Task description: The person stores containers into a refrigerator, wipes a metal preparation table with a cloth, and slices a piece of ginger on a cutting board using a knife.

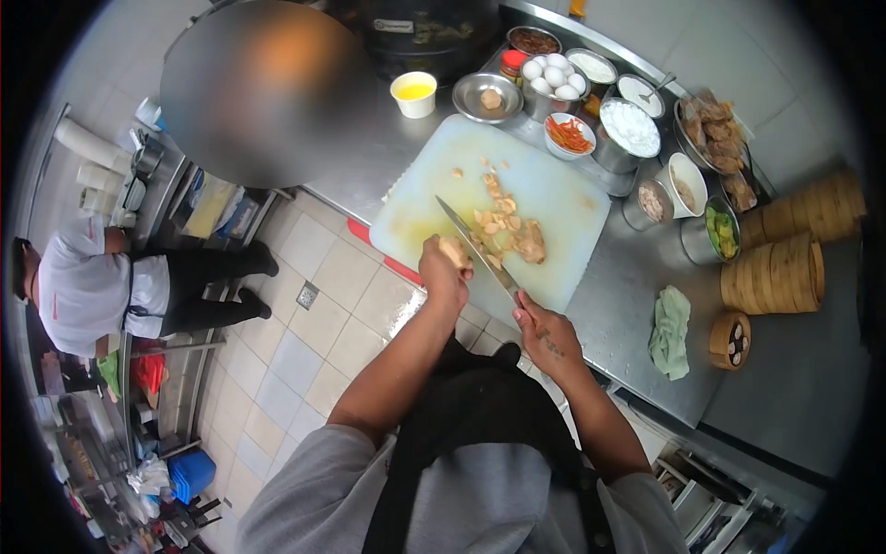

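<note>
My left hand (443, 275) is closed around a pale tan piece of ginger (454, 250) at the near side of a white cutting board (563, 198). In my right hand (552, 343) is the handle of a knife (468, 236), its long blade slanting up and left over the board, close beside the held ginger. Past the blade lie cut ginger pieces (496, 221) in a loose pile, along with a larger knobby ginger root (530, 242). A few small scraps are scattered further back on the board.
Behind the board stand a cup of yellow liquid (414, 94), a metal bowl (489, 98), a container of eggs (556, 78) and a bowl of orange-red strips (569, 135). To the right are bamboo steamers (773, 275) and a green cloth (671, 332). A co-worker (88, 282) stands at the left shelves.
</note>
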### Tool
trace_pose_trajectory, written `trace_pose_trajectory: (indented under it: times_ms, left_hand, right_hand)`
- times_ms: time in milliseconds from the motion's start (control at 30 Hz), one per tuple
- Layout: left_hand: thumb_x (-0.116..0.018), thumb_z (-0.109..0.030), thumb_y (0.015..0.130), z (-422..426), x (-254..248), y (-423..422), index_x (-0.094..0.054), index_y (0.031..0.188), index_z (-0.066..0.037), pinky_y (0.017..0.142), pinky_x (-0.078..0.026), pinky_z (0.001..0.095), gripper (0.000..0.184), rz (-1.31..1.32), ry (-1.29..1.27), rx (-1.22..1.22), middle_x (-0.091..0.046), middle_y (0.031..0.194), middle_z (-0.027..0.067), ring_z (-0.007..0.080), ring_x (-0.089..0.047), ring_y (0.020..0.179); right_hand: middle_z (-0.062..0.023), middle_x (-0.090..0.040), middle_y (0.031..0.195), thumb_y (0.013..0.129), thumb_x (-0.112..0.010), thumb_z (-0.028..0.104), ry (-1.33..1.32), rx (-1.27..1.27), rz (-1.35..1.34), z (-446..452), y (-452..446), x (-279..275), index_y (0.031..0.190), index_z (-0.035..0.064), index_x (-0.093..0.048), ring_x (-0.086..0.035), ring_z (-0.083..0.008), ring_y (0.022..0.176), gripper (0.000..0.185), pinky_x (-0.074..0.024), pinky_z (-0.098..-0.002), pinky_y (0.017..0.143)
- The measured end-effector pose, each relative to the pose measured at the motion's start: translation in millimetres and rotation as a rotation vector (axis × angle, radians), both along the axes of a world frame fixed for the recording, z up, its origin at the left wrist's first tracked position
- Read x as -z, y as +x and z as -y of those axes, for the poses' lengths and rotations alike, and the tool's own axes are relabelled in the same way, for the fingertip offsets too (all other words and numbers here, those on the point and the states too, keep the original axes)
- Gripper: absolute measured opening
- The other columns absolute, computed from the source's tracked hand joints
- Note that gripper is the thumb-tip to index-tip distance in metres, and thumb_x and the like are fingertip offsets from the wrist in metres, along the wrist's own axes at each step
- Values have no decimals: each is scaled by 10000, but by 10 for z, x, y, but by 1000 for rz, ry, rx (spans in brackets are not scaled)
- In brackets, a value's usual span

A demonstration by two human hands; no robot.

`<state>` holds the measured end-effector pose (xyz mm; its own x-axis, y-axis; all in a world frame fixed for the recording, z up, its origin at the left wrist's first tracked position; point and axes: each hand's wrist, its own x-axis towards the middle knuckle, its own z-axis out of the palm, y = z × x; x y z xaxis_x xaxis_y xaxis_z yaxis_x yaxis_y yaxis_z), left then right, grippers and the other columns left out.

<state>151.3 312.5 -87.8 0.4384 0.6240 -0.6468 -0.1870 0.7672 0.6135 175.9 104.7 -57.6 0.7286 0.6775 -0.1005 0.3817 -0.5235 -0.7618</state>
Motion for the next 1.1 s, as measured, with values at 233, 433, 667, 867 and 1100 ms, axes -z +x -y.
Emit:
trace_pose_trajectory:
  times_ms: [233, 433, 667, 867, 1100]
  left_hand:
    - [-325, -424, 1054, -285, 15, 85, -525, 1048, -42, 517, -447, 335, 432, 89, 67, -188, -603, 872, 81, 194, -585, 668]
    - [-316, -354, 1060, -255, 37, 108, -512, 1127, 5, 710, -527, 371, 414, 114, 50, -249, -610, 995, 122, 228, -626, 823]
    - [-398, -307, 1018, -143, 66, 164, -544, 909, -37, 568, -479, 342, 326, 104, 117, -291, -593, 808, 90, 195, -586, 669]
    - [-416, -355, 1024, 55, 15, 52, -522, 956, -83, 449, -364, 289, 300, -27, 86, 22, -603, 790, 60, 157, -545, 565]
    - [-332, -388, 1068, -208, 160, 79, -515, 1231, -14, 900, -519, 390, 448, 122, 71, -52, -620, 1150, 117, 245, -625, 1029]
  right_hand:
    - [-153, -709, 1068, 969, -587, 241, -215, -102, -20, 252, -256, -519, 1314, 56, -590, -683, -335, 951, 391, -529, -385, 846]
    - [-203, -630, 779, 941, -613, 289, -74, -83, 157, 412, -368, -357, 1299, 135, -615, -652, -395, 718, 390, -524, -479, 659]
    - [-208, -628, 775, 950, -599, 294, -144, -71, 199, 329, -362, -445, 1301, 137, -615, -651, -408, 724, 385, -525, -484, 665]
    - [-204, -693, 972, 963, -571, 279, -45, 12, 32, 102, -58, -103, 1308, 104, -597, -663, -402, 890, 388, -520, -470, 777]
    - [-208, -690, 964, 969, -572, 291, -208, -68, 36, 281, -176, -533, 1300, 101, -606, -666, -399, 878, 382, -528, -456, 778]
